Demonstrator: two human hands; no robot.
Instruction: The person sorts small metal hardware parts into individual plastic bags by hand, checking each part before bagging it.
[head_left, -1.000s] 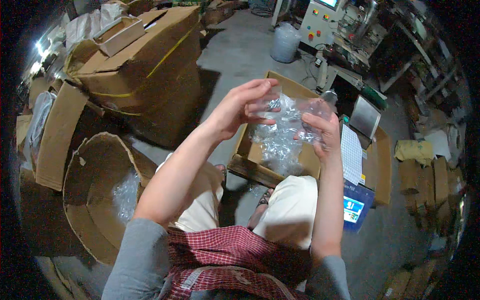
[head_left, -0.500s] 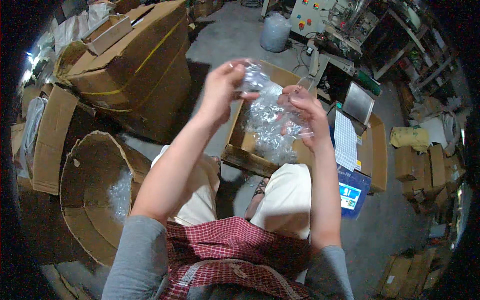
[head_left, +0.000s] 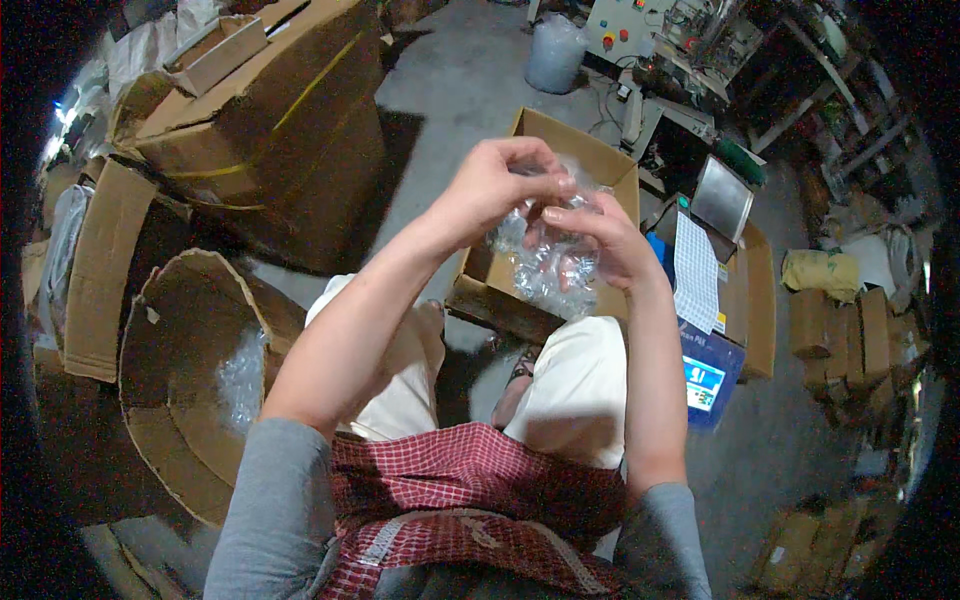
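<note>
My left hand (head_left: pixel 508 190) is closed, its fingers and thumb pinching the upper part of a bunch of clear crinkled plastic packets (head_left: pixel 555 285). Close against it, my right hand (head_left: pixel 612 240) curls round the same bunch, and some of its fingers show through the plastic. The fingertips of both hands come nearly together at the top. What lies inside the packets is too glossy to make out. The bunch hangs over an open cardboard box (head_left: pixel 505 312) in front of my knees, hiding much of its inside.
At the left stands a rounded open cardboard bin (head_left: pixel 165 400) with clear plastic (head_left: pixel 240 380) inside. A large strapped carton (head_left: pixel 300 150) is behind it. Right of the box are a blue device with a lit screen (head_left: pixel 704 384) and a checked sheet (head_left: pixel 695 275). Machinery (head_left: pixel 690 50) stands far off.
My left hand has moved right and slightly down, toward my right hand. The plastic packets, spread between the hands before, are now gathered into a tighter bunch.
</note>
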